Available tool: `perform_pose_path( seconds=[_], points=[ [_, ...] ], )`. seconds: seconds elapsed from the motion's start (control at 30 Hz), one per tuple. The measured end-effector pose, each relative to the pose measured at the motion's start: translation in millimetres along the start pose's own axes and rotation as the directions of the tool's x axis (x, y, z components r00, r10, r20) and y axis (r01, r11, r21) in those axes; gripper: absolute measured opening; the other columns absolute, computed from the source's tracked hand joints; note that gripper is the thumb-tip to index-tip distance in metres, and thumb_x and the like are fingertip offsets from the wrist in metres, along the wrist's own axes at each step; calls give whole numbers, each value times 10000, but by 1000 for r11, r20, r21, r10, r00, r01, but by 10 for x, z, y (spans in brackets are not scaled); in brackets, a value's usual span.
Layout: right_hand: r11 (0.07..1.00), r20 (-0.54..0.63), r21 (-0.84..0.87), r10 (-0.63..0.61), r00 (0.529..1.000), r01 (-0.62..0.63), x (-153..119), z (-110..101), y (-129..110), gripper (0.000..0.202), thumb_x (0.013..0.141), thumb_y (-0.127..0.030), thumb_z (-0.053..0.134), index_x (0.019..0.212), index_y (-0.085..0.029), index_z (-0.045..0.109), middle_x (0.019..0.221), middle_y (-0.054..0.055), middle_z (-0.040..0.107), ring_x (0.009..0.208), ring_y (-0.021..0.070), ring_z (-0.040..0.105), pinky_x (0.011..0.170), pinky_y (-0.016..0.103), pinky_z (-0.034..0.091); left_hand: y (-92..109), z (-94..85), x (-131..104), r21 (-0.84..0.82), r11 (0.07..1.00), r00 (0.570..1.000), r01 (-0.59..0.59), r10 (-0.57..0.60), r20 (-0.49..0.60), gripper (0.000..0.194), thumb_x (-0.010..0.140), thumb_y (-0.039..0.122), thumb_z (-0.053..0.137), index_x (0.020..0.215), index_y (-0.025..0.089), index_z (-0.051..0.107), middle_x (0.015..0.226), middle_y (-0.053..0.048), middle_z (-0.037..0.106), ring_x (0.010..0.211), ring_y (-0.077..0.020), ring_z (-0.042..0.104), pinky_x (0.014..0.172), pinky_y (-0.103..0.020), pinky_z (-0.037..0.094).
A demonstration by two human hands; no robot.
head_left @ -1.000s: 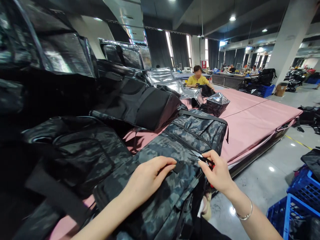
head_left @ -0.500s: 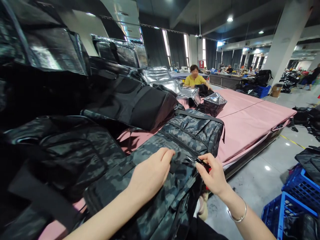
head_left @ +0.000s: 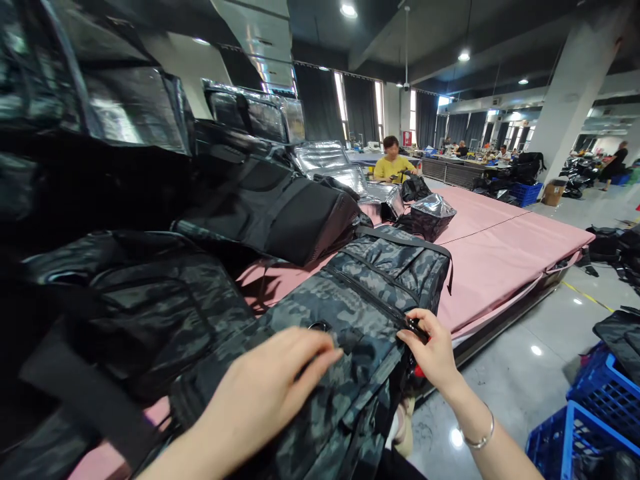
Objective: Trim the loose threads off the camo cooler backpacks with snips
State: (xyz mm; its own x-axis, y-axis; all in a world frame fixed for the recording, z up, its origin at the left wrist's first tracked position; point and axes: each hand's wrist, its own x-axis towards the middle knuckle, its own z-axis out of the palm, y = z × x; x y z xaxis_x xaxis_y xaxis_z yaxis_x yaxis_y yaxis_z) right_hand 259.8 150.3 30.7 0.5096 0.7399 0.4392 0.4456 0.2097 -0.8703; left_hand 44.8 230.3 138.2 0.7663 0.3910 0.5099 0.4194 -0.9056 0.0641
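A dark camouflage bag (head_left: 370,287) lies across the pink-covered table (head_left: 505,233). Over its middle is my left hand (head_left: 280,373), its thumb and fingers apart and nothing visible between them. My right hand (head_left: 430,340), with a bracelet on the wrist, pinches a small black tool (head_left: 417,329) at the bag's right edge, beside a dark zipper line. Something red shows just below those fingers. Another camouflage bag (head_left: 155,293) lies on the left.
Black bags with silver lining (head_left: 325,163) are piled at the left and back. Across the table sits a person in yellow (head_left: 393,163), handling a black item. Blue crates (head_left: 575,427) stand on the floor at the lower right, near a pillar (head_left: 570,100) farther back.
My left hand has moved left and toward me, and its thumb and fingers have parted. My right hand has shifted slightly right, still pinching the tool. The view has shifted a little.
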Motion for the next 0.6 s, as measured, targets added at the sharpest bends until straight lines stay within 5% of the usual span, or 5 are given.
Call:
perform_pose_path(
  seconds=[0.17, 0.33, 0.47, 0.6],
  points=[
    [999, -35, 39, 6, 999, -5, -14, 46, 76, 229, 772, -357, 591, 906, -174, 553, 551, -77, 358, 515, 106, 371, 515, 225, 323, -429, 168, 621, 183, 952, 954, 245, -270, 130, 301, 830, 356, 377, 872, 199, 630, 917, -84, 675, 855, -250, 626, 707, -324, 460],
    [998, -63, 61, -6, 998, 10, 8, 34, 102, 223, 794, -372, 557, 892, -172, 553, 552, -70, 360, 513, 107, 380, 500, 221, 334, -513, 429, 936, 223, 943, 922, 246, -298, 248, 253, 796, 262, 363, 745, 164, 591, 831, -112, 645, 757, -241, 621, 622, -308, 431],
    [997, -67, 73, -14, 998, 18, 9, 41, 137, 215, 789, -357, 564, 901, -173, 554, 560, -63, 405, 524, 110, 414, 519, 223, 369, -386, 342, 855, 109, 965, 937, 238, -258, 237, 179, 761, 209, 360, 688, 179, 521, 686, -41, 597, 624, -166, 568, 579, -257, 407],
    [996, -94, 78, -31, 995, 38, -15, 64, 181, 236, 800, -375, 553, 918, -171, 558, 642, -20, 527, 586, 127, 497, 560, 235, 420, -131, 17, 403, -313, 930, 971, 192, -135, 195, 237, 810, 320, 356, 622, 206, 445, 570, 19, 504, 518, -117, 471, 491, -202, 395]
  ],
)
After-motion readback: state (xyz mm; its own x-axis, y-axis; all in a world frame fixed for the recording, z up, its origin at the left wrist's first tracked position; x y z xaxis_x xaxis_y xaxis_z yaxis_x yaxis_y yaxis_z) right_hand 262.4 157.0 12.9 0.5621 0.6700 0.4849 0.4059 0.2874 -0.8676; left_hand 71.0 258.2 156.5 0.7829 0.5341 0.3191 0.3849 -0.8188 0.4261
